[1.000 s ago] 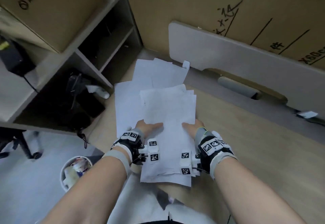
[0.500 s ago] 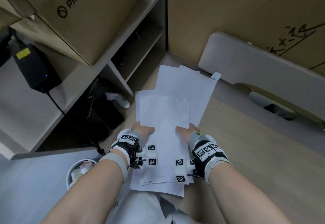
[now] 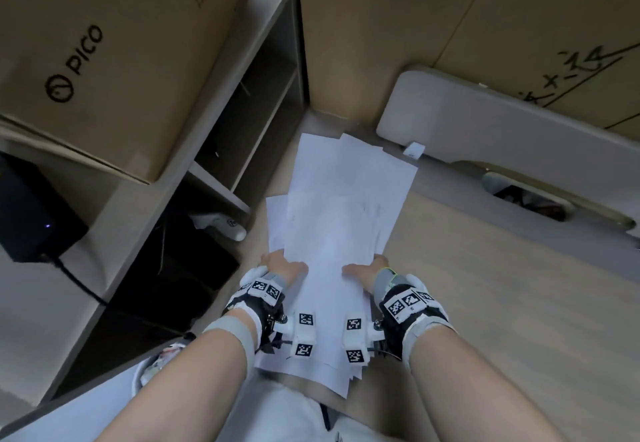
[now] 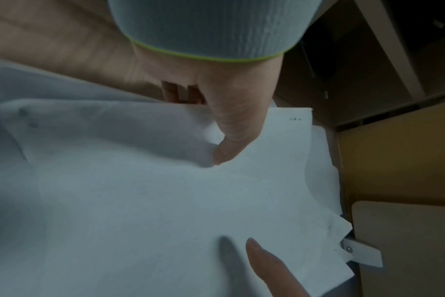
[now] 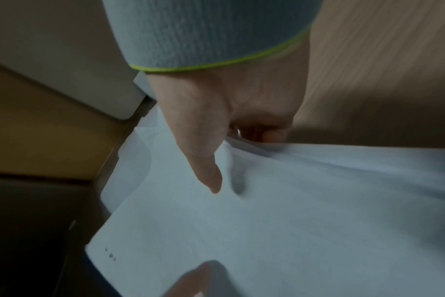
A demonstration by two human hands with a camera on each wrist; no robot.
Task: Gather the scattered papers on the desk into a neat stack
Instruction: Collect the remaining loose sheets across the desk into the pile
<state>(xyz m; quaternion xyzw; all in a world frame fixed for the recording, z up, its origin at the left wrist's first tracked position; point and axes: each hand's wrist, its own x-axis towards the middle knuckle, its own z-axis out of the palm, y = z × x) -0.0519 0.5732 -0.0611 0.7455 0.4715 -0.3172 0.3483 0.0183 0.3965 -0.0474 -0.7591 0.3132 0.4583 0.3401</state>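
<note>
A loose pile of white papers [image 3: 332, 233] lies on the wooden desk [image 3: 502, 303], its sheets fanned out at the far end and overhanging the near edge. My left hand [image 3: 282, 266] grips the pile's left edge, thumb on top and fingers under it; the left wrist view shows the thumb [image 4: 231, 144] pressing the papers [image 4: 140, 201]. My right hand [image 3: 367, 270] grips the right edge the same way, its thumb [image 5: 206, 170] on the top sheet [image 5: 292, 221] and its fingers curled beneath.
A shelf unit [image 3: 194, 171] with dark compartments stands at the left, a PICO cardboard box [image 3: 104, 46] on top. A grey panel [image 3: 502, 136] and large cardboard boxes [image 3: 450, 25] back the desk. A small white tag [image 3: 414, 149] sits by the papers' far corner. A bin [image 3: 156, 365] is below left.
Both hands keep their hold on the pile's sides. The sheets have drawn closer together into a narrower pile. The head view has swung left and nearer.
</note>
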